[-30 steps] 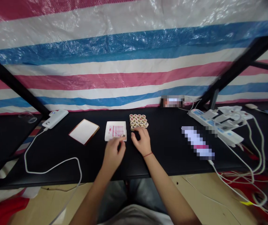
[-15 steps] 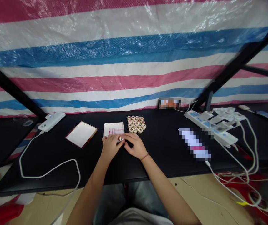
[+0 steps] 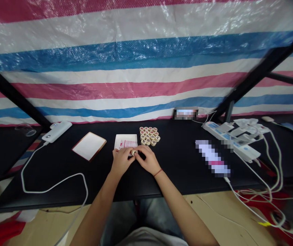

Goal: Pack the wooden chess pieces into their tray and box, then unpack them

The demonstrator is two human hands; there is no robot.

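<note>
1. We bring the left hand (image 3: 122, 162) and right hand (image 3: 149, 160) together above the desk (image 3: 177, 174), fingers closed from both sides around one round wooden xiangqi piece (image 3: 134, 152). Keep the pinch on its rim.
2. The piece is held over the near edge of a white square with red grid printing (image 3: 125, 140); we cannot tell whether it is a shallow tray or a card.
3. Just beyond, loose xiangqi pieces (image 3: 148, 136) lie clustered directly on the desk, in no container.
4. Farther left lie a brown-edged white card (image 3: 89, 146) and a white power bank (image 3: 56, 132); to the right, a power strip (image 3: 228, 137).
</note>
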